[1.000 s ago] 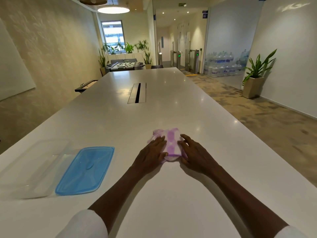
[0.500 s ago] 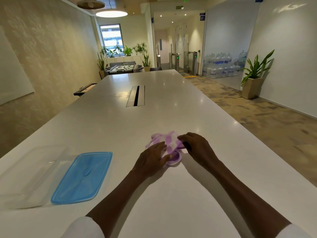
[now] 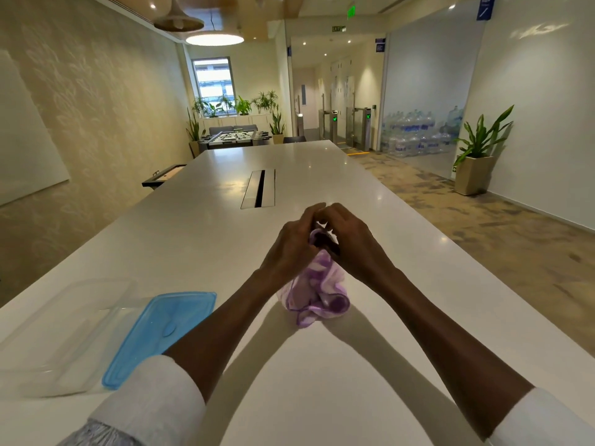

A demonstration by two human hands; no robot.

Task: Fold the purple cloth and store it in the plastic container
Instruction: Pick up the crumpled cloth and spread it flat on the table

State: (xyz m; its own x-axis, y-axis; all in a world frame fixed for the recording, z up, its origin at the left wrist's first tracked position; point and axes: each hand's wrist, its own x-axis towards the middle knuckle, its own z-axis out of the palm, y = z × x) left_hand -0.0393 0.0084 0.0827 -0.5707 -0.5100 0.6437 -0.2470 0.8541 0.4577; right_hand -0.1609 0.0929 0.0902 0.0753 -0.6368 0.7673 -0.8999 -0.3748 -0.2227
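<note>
The purple and white cloth (image 3: 317, 291) hangs bunched in the air above the white table (image 3: 322, 397), its lower end near the tabletop. My left hand (image 3: 291, 249) and my right hand (image 3: 352, 243) are both raised and pinch its top edge, fingers close together. The clear plastic container (image 3: 64, 336) stands open at the near left of the table. Its blue lid (image 3: 161, 333) lies flat just to the right of it, partly under my left forearm.
A cable slot (image 3: 259, 189) is set into the middle of the long table. The table's right edge runs beside carpeted floor with a potted plant (image 3: 479, 156). A wall lies to the left.
The cloth lay flattened on the table under both hands. Both hands have since gripped it and lifted it, so it now hangs unfolded and bunched.
</note>
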